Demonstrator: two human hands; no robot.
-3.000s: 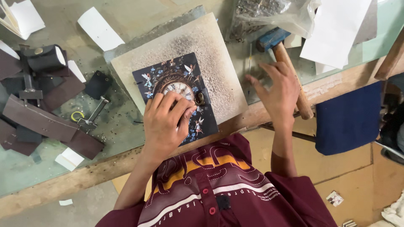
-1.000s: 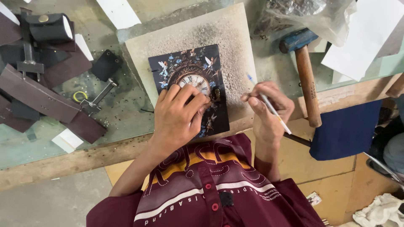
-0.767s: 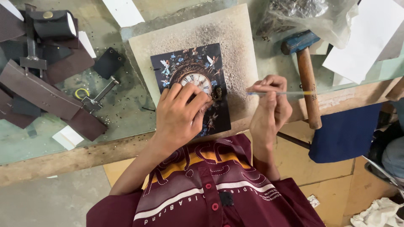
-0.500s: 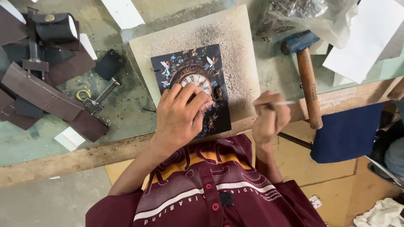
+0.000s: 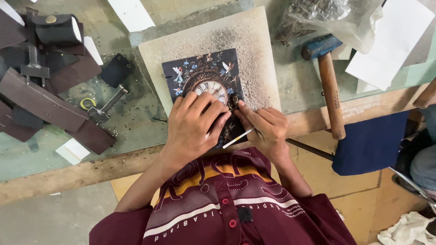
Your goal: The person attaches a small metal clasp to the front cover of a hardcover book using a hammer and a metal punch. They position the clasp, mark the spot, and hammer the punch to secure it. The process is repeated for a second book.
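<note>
The left hand [image 5: 193, 124] lies spread, pressing the clock-printed cover [image 5: 204, 86] (dark, square); the right hand [image 5: 265, 129] pinches a thin white stick [image 5: 237, 138].

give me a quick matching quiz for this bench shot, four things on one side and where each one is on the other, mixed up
Things:
1. left hand
2. right hand
3. hammer
4. dark leather straps

Places:
a. far left of the bench
b. flat on the clock-printed card
c. holding a thin white stick at the card's right edge
d. right of the speckled slab

Pairs: 1-b, 2-c, 3-d, 4-a
</note>
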